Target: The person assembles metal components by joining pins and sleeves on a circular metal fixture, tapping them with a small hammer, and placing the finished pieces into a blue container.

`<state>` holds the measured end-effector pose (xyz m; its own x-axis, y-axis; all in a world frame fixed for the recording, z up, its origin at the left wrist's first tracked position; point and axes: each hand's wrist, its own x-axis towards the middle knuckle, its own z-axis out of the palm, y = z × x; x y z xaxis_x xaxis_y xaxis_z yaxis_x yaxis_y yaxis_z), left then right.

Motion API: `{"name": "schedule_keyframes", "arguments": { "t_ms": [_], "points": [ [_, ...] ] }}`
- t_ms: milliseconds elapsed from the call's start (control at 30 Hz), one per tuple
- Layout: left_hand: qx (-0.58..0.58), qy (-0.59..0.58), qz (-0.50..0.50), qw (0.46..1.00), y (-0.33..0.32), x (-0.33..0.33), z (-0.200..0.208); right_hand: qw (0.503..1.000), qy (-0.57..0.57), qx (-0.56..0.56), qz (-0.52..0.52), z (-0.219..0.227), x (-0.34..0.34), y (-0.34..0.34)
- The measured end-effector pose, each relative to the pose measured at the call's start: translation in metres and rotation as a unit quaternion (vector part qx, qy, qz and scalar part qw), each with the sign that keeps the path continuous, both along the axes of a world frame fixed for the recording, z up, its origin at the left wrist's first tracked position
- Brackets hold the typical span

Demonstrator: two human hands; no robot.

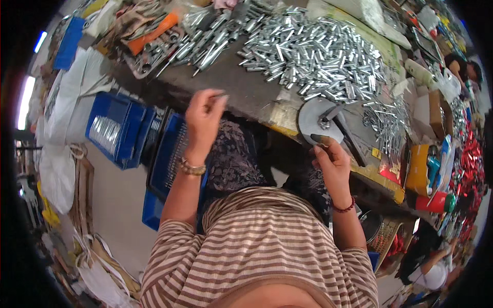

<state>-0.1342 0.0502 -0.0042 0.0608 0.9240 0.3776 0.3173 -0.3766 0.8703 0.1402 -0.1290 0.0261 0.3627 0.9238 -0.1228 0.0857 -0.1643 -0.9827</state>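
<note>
My left hand (204, 117) is raised off the bench's front edge, its thumb and fingers curled together. A small dark bit shows at its fingertips, too blurred to name. To the right, my right hand (333, 163) is closed in a pinch just in front of a round grey metal plate (309, 114). A dark covering or piece sits at one fingertip, and whatever the pinch holds is hidden. On the plate stands a small clamp-like fixture with a dark lever (350, 139). Behind it lies a broad heap of shiny metal tubes (313, 54).
Thin metal pins (386, 120) lie right of the plate. Longer metal sockets (213, 43) and an orange-handled tool (154, 33) are at the back left. Blue bins (119, 146) with metal parts stand beside my left arm. A red cup (432, 201) sits at the right corner.
</note>
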Motion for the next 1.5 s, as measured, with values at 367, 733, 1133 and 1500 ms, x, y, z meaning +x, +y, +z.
{"name": "schedule_keyframes", "arguments": {
  "t_ms": [367, 733, 1133, 1500],
  "points": [
    [0.06, 0.252, -0.067, 0.964, 0.046, 0.112, 0.012, 0.993, -0.105, 0.056, -0.022, 0.012, 0.025, -0.029],
    [-0.067, 0.186, -0.084, 0.977, 0.037, 0.106, 0.027, 0.842, -0.475, 0.001, -0.256, 0.017, 0.136, -0.044],
    [-0.427, -0.514, -0.361, 0.651, -0.022, 0.093, 0.027, 0.83, -0.502, -0.132, -0.203, 0.003, 0.15, -0.03],
    [-0.06, -0.008, -0.257, 0.964, -0.065, 0.152, 0.023, 0.993, -0.063, 0.021, -0.1, 0.01, 0.063, -0.001]
  ]
}}
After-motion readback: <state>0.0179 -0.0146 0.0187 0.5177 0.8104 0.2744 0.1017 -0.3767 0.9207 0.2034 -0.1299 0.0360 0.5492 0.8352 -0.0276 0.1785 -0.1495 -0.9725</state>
